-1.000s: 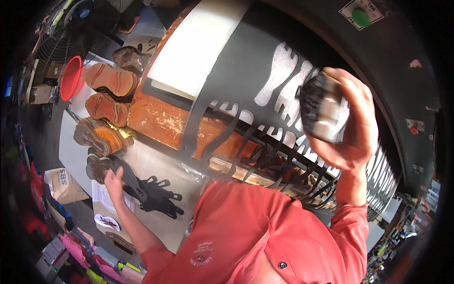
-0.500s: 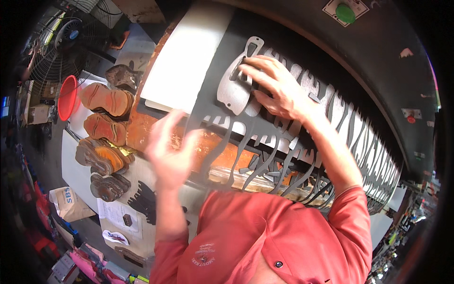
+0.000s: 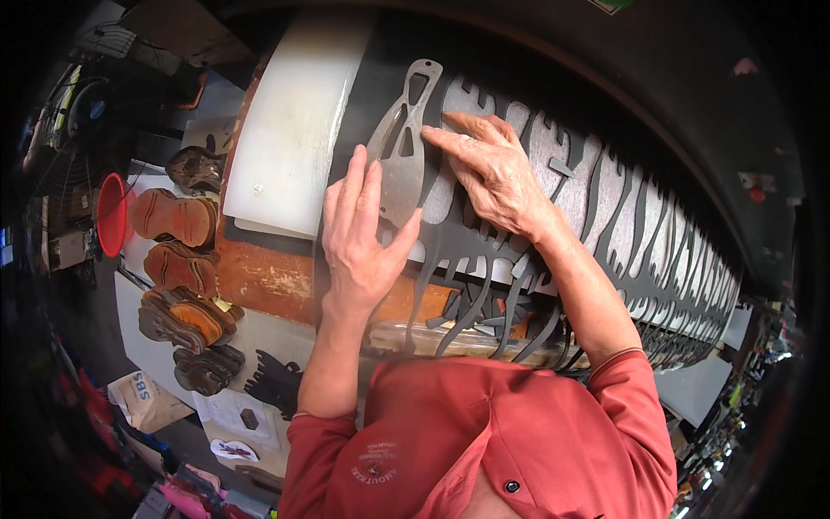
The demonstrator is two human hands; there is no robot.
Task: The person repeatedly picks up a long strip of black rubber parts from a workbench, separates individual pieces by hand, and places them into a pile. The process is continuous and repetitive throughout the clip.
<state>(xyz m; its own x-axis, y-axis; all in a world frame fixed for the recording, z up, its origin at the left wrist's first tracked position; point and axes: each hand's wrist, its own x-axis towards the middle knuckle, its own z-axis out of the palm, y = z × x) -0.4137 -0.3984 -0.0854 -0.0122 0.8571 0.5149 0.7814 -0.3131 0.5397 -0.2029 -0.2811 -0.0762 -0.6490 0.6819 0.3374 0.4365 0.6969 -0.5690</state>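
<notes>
Plate [image 3: 405, 177] of grey metal, sole-shaped with cut-out windows, lies near the left end of a black sheet [image 3: 372, 95], narrow end toward the sheet's far edge. At its wide end is the left hand [image 3: 353, 246], long fingers nearly together by the plate's left edge, thumb spread to its lower right. The right hand [image 3: 497, 173] is at the plate's right edge, fingers bent and slightly apart; whether their tips touch metal, I cannot tell. A white slab [image 3: 281, 138] lies beside the sheet's left end, and a small grey scrap [image 3: 562, 168] sits among the openings toward the right end.
</notes>
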